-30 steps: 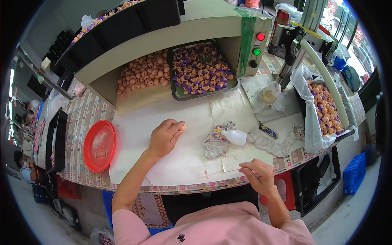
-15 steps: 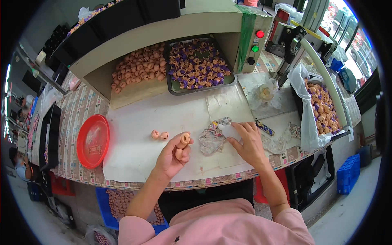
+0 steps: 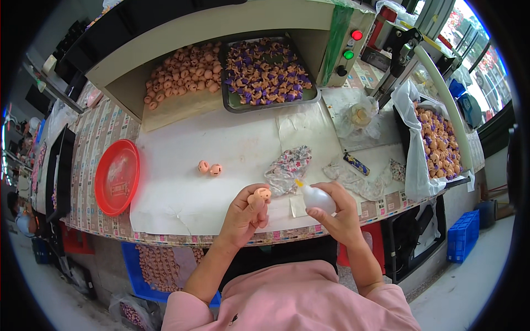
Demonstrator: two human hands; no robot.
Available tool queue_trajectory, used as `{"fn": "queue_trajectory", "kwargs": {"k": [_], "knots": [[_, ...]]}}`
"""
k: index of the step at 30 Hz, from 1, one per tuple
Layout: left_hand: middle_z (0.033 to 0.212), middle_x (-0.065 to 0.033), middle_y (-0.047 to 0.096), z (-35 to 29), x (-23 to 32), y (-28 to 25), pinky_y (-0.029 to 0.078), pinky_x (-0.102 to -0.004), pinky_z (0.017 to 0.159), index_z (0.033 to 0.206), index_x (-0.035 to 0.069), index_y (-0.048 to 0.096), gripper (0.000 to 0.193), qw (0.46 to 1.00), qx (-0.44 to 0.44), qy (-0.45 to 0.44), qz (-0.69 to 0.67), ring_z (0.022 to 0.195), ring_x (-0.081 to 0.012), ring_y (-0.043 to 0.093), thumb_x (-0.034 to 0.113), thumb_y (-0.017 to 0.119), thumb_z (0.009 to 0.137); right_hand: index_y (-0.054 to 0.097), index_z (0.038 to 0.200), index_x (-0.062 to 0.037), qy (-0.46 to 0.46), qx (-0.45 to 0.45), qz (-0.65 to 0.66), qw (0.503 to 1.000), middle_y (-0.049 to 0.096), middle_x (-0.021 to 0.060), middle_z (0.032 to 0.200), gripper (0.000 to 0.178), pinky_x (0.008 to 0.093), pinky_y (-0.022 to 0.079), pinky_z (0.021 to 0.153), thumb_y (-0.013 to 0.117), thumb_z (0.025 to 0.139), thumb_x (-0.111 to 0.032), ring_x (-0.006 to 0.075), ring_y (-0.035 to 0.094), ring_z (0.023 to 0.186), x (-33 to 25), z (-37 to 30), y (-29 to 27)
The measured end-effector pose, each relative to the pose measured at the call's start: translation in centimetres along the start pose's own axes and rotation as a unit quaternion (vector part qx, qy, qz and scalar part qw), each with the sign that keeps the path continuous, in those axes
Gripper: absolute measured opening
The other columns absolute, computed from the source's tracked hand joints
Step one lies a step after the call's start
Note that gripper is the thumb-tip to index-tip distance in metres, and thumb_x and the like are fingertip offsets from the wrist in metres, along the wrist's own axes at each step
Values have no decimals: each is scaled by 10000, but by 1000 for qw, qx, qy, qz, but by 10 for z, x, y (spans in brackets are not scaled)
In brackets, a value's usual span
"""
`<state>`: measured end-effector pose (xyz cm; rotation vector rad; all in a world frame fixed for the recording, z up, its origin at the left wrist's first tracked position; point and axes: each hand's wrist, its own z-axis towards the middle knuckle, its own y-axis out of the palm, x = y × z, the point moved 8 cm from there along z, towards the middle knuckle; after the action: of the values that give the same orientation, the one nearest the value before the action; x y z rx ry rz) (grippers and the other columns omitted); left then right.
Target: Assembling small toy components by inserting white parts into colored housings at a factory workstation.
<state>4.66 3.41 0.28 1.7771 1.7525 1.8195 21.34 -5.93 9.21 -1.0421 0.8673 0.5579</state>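
Note:
Pinched in the fingers of my left hand [image 3: 243,217] is a small peach-coloured doll head [image 3: 263,194], held over the near part of the white sheet. My right hand [image 3: 341,216] is closed round a white squeeze bottle [image 3: 318,199], its yellow tip pointing left toward the head but apart from it. Just beyond my hands lies a crumpled flowered cloth [image 3: 292,165]. Two more doll heads [image 3: 210,167] rest side by side on the sheet, farther left. Whether my left palm hides a second piece, I cannot make out.
A red basin [image 3: 117,179] stands at the left. Under the shelf are a heap of heads [image 3: 185,71] and a dark tray [image 3: 225,91] of peach-and-purple pieces. At right are a lined bin [image 3: 414,160], a lever press [image 3: 395,69] and a dark patterned tube [image 3: 356,164].
My right hand has lifted the squeeze bottle off the cloth and tilted its tip toward my left hand. The left hand has shifted right, turning the doll head.

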Motion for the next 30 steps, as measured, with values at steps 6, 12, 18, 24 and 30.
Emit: {"fn": "queue_trajectory", "kwargs": {"k": [6, 12, 18, 24, 30], "knots": [[867, -59, 584, 0, -6, 2, 383, -198, 432, 1226, 32, 512, 341, 999, -24, -11, 23, 519, -50, 432, 93, 574, 897, 591, 976, -5, 125, 49, 251, 959, 573, 61, 924, 390, 269, 465, 705, 837, 709, -149, 125, 566, 845, 17, -19, 2], [969, -94, 626, 4, -11, 2, 411, -202, 430, 1192, 26, 533, 290, 999, -38, 21, 19, 534, -51, 460, 87, 556, 909, 596, 948, -40, 5, 120, 170, 978, 512, 17, 860, 451, 247, 402, 669, 863, 674, -277, 112, 497, 758, 11, -21, -2], [973, -77, 624, 6, -17, -2, 435, -204, 442, 1213, 15, 531, 289, 999, -40, 6, 9, 547, -52, 466, 94, 528, 935, 602, 935, -17, -55, 137, 73, 986, 517, 47, 879, 440, 257, 397, 671, 848, 691, -288, 139, 493, 770, 6, -23, -3], [966, -69, 623, 8, -18, -2, 431, -206, 443, 1249, 8, 522, 321, 999, -44, 9, 26, 551, -53, 465, 111, 529, 945, 608, 957, -19, -50, 137, 63, 987, 520, 53, 884, 462, 262, 411, 670, 848, 680, -299, 151, 508, 791, 8, -24, 1], [960, -69, 624, 8, -20, -2, 425, -197, 457, 1248, 7, 523, 331, 998, -50, 4, 25, 560, -52, 461, 136, 551, 943, 613, 956, -17, -53, 133, 51, 988, 531, 60, 884, 450, 263, 419, 658, 849, 679, -282, 157, 519, 784, 10, -25, 2]]}}
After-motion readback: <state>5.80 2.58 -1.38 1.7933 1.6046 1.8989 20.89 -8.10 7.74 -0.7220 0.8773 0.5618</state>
